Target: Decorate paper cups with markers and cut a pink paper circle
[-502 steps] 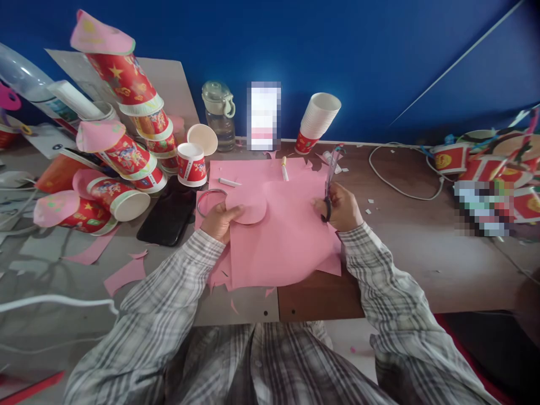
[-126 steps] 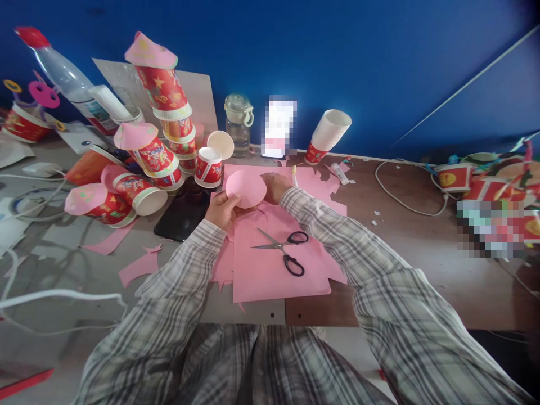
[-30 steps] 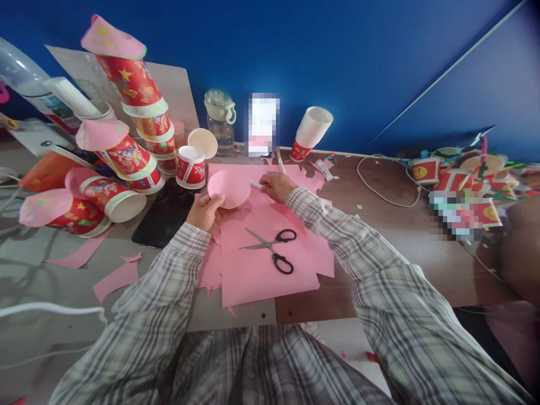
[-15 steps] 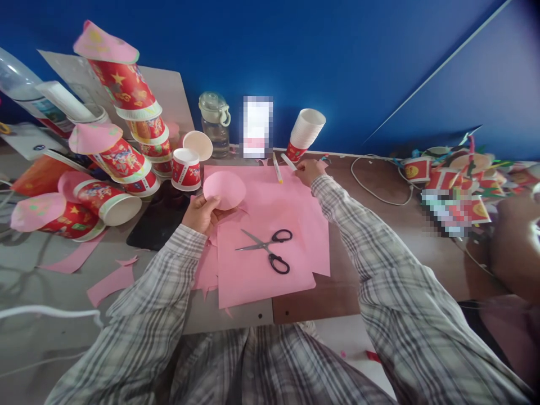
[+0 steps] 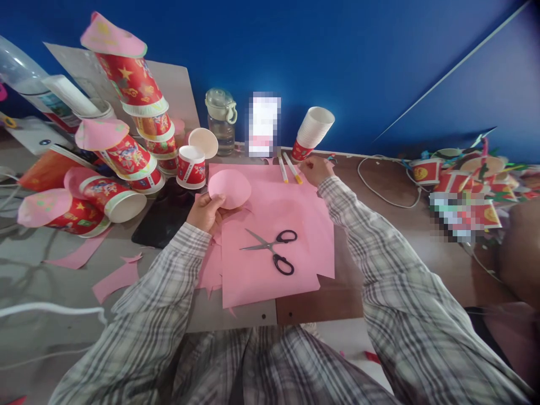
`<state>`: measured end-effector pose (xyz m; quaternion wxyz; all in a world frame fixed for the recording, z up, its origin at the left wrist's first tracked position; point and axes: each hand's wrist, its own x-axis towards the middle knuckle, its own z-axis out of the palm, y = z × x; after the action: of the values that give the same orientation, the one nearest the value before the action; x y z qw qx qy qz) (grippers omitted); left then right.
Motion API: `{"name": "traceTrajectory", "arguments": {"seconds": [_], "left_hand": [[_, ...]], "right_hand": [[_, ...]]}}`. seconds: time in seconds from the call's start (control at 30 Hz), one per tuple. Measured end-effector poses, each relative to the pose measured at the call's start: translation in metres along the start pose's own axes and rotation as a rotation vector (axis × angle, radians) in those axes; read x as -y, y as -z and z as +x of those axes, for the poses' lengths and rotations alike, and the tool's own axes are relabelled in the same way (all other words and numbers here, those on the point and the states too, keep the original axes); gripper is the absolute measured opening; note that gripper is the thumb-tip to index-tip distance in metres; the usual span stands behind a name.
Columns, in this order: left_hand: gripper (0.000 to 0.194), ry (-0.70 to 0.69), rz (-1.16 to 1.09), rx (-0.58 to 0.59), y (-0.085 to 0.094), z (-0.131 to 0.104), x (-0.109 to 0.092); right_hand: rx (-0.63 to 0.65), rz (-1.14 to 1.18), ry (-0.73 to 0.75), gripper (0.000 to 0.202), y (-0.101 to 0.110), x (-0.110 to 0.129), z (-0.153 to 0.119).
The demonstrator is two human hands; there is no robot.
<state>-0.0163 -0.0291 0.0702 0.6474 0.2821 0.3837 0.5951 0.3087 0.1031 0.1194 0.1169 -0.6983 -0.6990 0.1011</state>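
My left hand [image 5: 205, 212] pinches a pink paper circle [image 5: 230, 189] by its lower left edge, above the pink sheets [image 5: 270, 284]. Over by the far right corner of the sheets, my right hand [image 5: 318, 170] has its fingers curled, and I see nothing in them. Just left of those fingers lie two white markers with yellow ends, the nearer one being the right marker [image 5: 292, 167] and the other the left marker [image 5: 283, 168]. Black-handled scissors [image 5: 270, 246] rest with blades spread on the top sheet.
Towers of red paper cups [image 5: 130, 84] with pink cones stand at the left. A stack of cups [image 5: 312, 132] leans behind my right hand. A water bottle [image 5: 221, 124] stands by the blue wall. Paper scraps [image 5: 116, 279], a cable [image 5: 390, 202] and a craft pile [image 5: 459, 171] lie around.
My right hand has let go of the marker, which lies on the pink paper with its yellow end showing. The left hand keeps the paper circle. The view has shifted slightly.
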Motion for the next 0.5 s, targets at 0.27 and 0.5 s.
{"name": "traceTrajectory", "arguments": {"seconds": [0.27, 0.5], "left_hand": [[0.032, -0.026, -0.020, -0.057, 0.009, 0.014, 0.008], [0.034, -0.034, -0.016, -0.064, 0.011, 0.018, 0.006]], "right_hand": [[0.107, 0.327, 0.526, 0.018, -0.009, -0.004, -0.128], [0.055, 0.024, 0.695, 0.029, -0.040, 0.008, -0.211]]}}
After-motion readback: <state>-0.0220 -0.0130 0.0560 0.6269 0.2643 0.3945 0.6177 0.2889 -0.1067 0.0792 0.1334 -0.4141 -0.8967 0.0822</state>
